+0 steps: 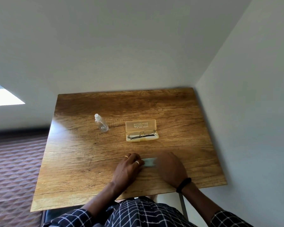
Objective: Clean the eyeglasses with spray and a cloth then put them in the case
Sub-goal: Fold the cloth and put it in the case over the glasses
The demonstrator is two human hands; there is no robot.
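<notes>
A brown rectangular wood-grain table [82, 169] is standing in a corner, meeting plain pale grey walls [121, 46] behind and at right. Daylight is shining from a bright opening [5, 97] at left. A maroon diamond-patterned carpet [15, 161] is covering the floor.

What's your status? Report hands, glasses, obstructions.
Left hand, blurred right hand on pale blue-green cloth, grip unclear. Thin metal-framed eyeglasses lying in open translucent yellow case. Clear plastic spray bottle upright, left of case.
</notes>
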